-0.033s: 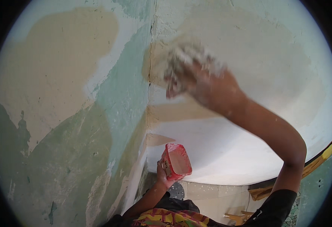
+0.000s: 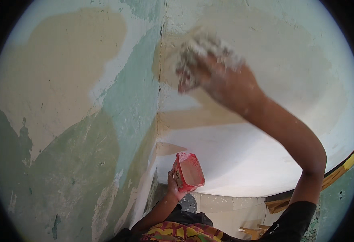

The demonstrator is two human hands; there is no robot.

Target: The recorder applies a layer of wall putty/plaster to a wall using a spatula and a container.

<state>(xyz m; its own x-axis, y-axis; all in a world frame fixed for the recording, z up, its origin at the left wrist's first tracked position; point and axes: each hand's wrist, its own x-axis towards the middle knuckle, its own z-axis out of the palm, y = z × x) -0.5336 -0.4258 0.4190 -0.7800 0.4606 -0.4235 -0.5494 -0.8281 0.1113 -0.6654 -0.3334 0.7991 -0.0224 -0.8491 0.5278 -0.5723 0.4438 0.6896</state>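
Observation:
My left hand [image 2: 175,188] is closed around the side of a small red plastic tub [image 2: 178,171], its rim crusted with white and a pale pinkish-beige liquid inside. It is held low, in front of the wall near the corner. Higher up, my right hand [image 2: 229,80] is closed on a crumpled, whitish-grey rag [image 2: 205,50], smeared and blurred by motion. The rag is against the right-hand wall [image 2: 266,40], close to the cracked corner line. Damp-looking beige patches spread across the wall around it. My right fingers are partly hidden by the rag.
The left wall [image 2: 76,161] meets the right one at the crack, with peeling green, white and beige areas. Below are a pale speckled floor [image 2: 215,203], a dark round object [image 2: 189,203] and a yellowish wooden piece [image 2: 251,232]. A yellow-brown strip [image 2: 334,177] edges the right.
My right hand and the rag have moved slightly up along the wall. The left hand and the red tub stay where they were.

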